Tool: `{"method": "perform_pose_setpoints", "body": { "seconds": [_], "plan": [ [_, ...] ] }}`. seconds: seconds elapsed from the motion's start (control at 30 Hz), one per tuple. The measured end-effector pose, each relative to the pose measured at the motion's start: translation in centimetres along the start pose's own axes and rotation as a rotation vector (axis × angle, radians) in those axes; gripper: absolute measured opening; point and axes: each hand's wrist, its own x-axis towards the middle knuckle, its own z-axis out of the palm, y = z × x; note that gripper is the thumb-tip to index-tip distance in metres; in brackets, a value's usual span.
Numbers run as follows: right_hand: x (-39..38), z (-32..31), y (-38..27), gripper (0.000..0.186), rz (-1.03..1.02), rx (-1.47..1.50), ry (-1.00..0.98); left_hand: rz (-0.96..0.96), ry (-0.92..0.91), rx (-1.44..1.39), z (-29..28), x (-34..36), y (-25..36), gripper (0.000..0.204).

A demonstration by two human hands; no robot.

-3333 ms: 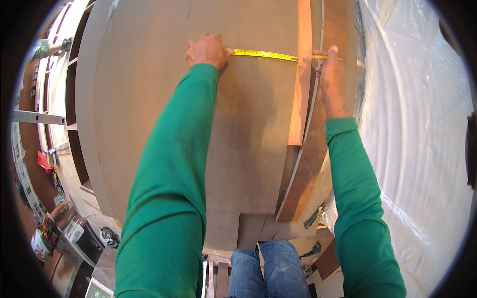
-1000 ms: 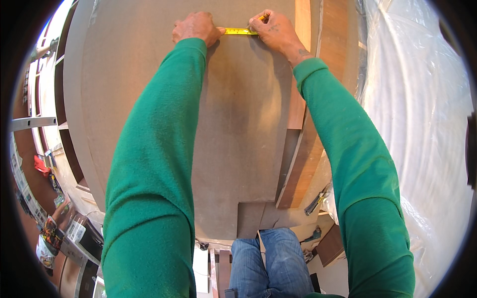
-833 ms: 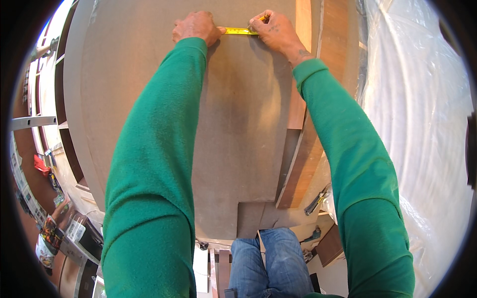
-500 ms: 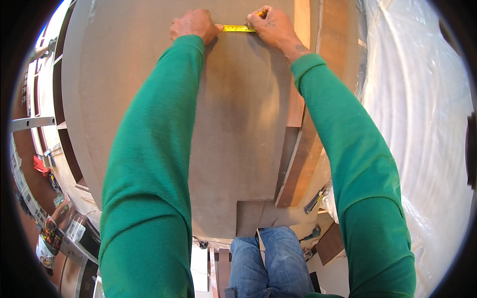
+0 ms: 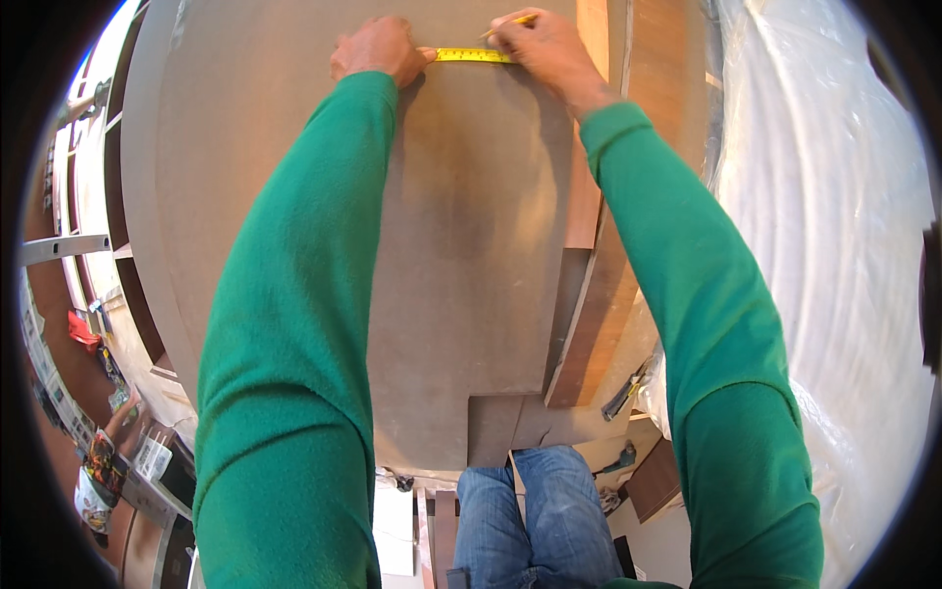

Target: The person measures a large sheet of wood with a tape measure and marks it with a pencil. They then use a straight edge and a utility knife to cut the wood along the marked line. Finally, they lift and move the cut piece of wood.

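At the far part of a large brown board (image 5: 461,265), a yellow tape measure (image 5: 474,55) lies stretched crosswise between my hands. My left hand (image 5: 379,51) is closed at the left end of the blade, thumb against it; whether the tape's case is inside that hand is hidden. My right hand (image 5: 551,54) pinches a thin yellow pencil (image 5: 523,20) just above the blade's right end. Slight motion blur softens the right fingers, and the pencil's tip is hard to make out.
Long wooden strips (image 5: 628,245) run along the board's right side. Clear plastic sheeting (image 5: 814,245) hangs or lies beyond them. A dark-handled tool (image 5: 623,393) rests near my right leg. At the left stand open shelf frames (image 5: 132,285), with another person (image 5: 98,481) lower down.
My right hand has turned slightly, and the pencil has swung to a flatter angle. My left hand has shifted a little left, with the tape measure still between the hands.
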Motion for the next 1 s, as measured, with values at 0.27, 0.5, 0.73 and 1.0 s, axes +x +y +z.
{"method": "perform_pose_setpoints", "body": {
  "seconds": [0.27, 0.5, 0.73, 1.0],
  "plan": [
    [-19.5, -7.2, 3.8, 0.029, 0.037, 0.515, 0.336, 0.006, 0.177, -0.047, 1.5, -1.8, -0.9, 0.035],
    [-48.5, -6.2, 2.0, 0.022, 0.476, 0.124, -0.019, 0.148, 0.469, -0.201, 5.7, -9.1, -2.5, 0.021],
    [-57.9, -3.1, 1.7, 0.037, 0.805, 0.374, -0.168, 0.145, 0.171, -0.808, 9.8, -31.4, 0.2, 0.009],
    [-62.3, -3.6, 0.1, 0.056, 0.741, 0.207, -0.411, -0.644, -0.442, -1.468, 14.5, -61.5, 1.4, 0.047]
  ]
}}
